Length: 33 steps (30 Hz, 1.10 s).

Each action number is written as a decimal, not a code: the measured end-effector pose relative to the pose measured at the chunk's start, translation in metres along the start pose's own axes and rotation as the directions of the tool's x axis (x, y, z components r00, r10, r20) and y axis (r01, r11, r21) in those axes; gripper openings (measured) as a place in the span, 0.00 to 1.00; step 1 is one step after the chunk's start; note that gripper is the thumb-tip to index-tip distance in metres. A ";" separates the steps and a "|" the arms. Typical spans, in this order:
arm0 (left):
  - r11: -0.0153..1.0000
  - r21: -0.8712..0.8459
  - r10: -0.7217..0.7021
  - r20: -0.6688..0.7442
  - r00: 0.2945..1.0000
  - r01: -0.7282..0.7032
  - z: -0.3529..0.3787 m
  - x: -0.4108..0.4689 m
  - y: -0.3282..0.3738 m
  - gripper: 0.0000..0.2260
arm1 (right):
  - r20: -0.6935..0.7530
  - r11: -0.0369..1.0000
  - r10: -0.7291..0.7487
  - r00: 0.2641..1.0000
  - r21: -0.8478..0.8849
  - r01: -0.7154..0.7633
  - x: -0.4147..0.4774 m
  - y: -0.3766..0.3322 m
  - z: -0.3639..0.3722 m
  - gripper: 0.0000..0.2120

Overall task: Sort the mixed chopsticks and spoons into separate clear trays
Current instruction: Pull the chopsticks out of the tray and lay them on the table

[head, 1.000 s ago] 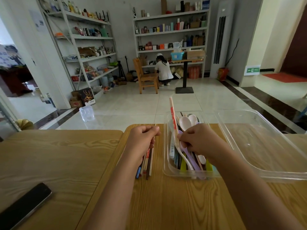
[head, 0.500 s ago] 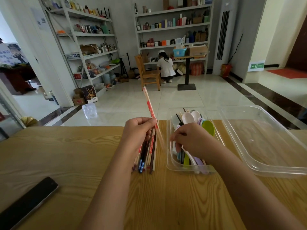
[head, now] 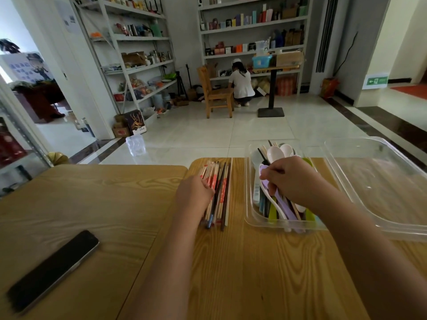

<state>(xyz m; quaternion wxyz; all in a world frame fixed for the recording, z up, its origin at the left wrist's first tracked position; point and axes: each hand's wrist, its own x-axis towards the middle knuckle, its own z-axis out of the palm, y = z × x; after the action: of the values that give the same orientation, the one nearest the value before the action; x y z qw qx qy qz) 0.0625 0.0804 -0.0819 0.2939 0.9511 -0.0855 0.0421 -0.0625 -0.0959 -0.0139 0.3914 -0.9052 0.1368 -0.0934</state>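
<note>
A narrow clear tray [head: 248,204] on the wooden table holds mixed spoons [head: 275,154] in white, lilac and green, and several chopsticks. My right hand [head: 292,180] reaches down into it, fingers curled among the utensils beside a lilac spoon [head: 263,170]; what they pinch is hidden. Left of the tray a pile of chopsticks [head: 220,192] lies flat on the table, pointing away from me. My left hand [head: 193,195] rests on the pile's left side, its fingers curled over some of the sticks. A big clear tray [head: 392,227] at the right holds nothing.
A black phone [head: 54,269] lies on the adjoining left table [head: 92,204], with a narrow gap between the two tabletops. Beyond the tables' far edge is tiled floor with a chair, shelves and a crouching person far off.
The long red-printed chopstick that my right hand lifted from the tray went to my left hand and now lies with the pile. My right hand has gone back into the tray.
</note>
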 end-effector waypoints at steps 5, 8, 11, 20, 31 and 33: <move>0.999 0.045 0.001 -0.040 0.999 0.001 0.006 -0.002 -0.002 0.06 | -0.009 0.999 0.026 1.000 -0.028 -0.027 0.003 0.003 -0.003 0.15; 0.999 0.037 0.011 -0.050 0.999 -0.010 0.003 -0.004 0.000 0.06 | -0.006 0.998 0.056 0.998 -0.003 -0.056 0.006 0.007 -0.006 0.15; 0.997 -0.051 0.052 -0.083 0.995 -0.056 -0.010 -0.008 0.011 0.06 | -0.028 0.996 0.077 0.997 -0.039 -0.078 0.010 0.014 -0.005 0.14; 0.723 -0.690 0.119 0.145 0.982 0.014 -0.043 -0.020 0.048 0.10 | -0.090 0.966 0.098 0.991 -0.233 -0.116 0.008 0.022 0.015 0.12; 0.731 -0.680 0.229 0.163 0.960 -0.059 -0.037 -0.031 0.066 0.11 | -0.176 0.849 0.149 0.973 -0.481 -0.217 0.026 0.027 0.008 0.09; 0.727 -0.686 0.237 0.190 0.953 -0.044 -0.033 -0.032 0.066 0.11 | -0.193 0.820 0.151 0.970 -0.524 -0.232 0.033 0.022 0.001 0.10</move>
<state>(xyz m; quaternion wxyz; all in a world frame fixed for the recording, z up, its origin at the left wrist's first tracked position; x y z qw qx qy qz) 0.0176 0.0495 -0.0226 0.5996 0.7673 -0.2059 -0.0967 -0.0350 -0.1204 -0.0290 0.1158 -0.9513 0.2754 -0.0753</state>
